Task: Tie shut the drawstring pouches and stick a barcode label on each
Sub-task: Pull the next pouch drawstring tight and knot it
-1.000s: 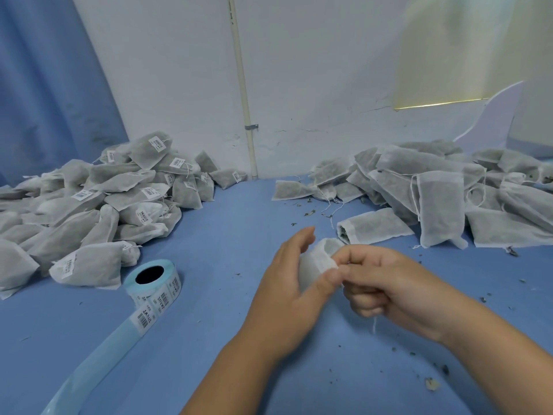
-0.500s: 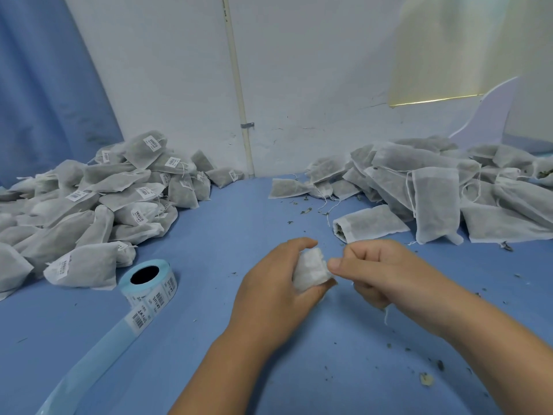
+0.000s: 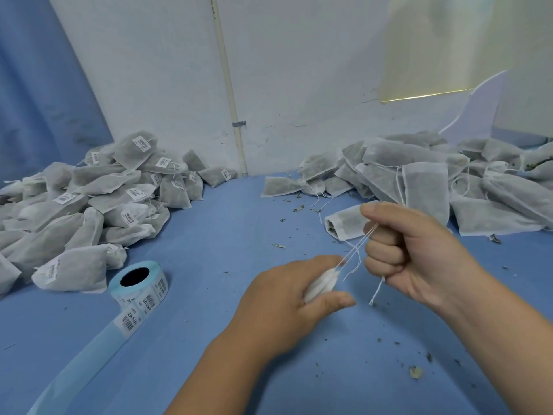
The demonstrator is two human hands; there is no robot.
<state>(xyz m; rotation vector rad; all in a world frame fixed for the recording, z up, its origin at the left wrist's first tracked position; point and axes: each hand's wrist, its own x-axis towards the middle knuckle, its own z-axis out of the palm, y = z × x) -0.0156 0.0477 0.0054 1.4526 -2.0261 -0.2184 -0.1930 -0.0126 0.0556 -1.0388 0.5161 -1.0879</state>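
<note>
Lower centre of the frame — left hand [image 3: 281,301] grips the soft, light pouch [image 3: 321,285] by its gathered neck; right hand [image 3: 410,250] pinches its thin drawstring [image 3: 357,250] taut — likely slippery, so hold near the neck

The left hand [image 3: 278,304] is covering most of the pouch [image 3: 321,286], and fingers [image 3: 381,244] of the right hand [image 3: 419,259] are hiding part of the drawstring [image 3: 356,250]. The label roll [image 3: 140,283] is trailing its strip off the bottom edge, barcodes too small to read. The labelled heap [image 3: 89,205] and unlabelled heap [image 3: 478,190] are spilling past the side edges.
</note>
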